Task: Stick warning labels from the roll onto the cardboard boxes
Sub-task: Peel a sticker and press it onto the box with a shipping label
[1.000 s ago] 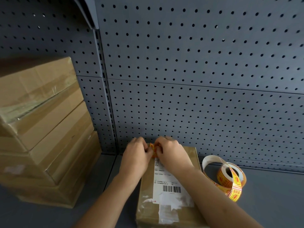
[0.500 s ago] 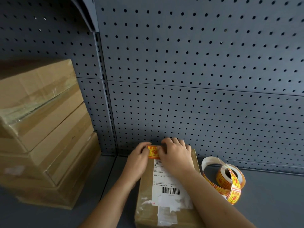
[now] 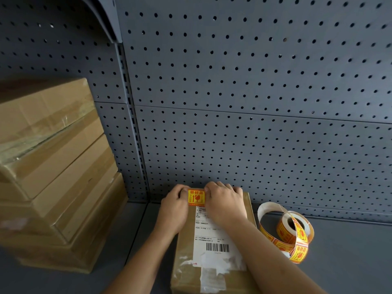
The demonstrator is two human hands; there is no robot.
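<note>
Yellow-orange warning label (image 3: 196, 197) flat at far end of taped cardboard box (image 3: 214, 270); label roll (image 3: 294, 231) just right, tail unspooled.

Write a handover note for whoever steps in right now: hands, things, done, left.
Left hand: pressing the left edge of the yellow-and-orange square warning label.
Right hand: pressing its right edge, palm on the box.
The label lies at the far end of the flat brown cardboard box, just above the white shipping label.
The roll of yellow warning labels stands on the grey shelf to the right, its strip loose.
Done: label placed on this box.
Left: smooth it down, then the stack of brown cardboard boxes at left, which shows no warning labels.
</note>
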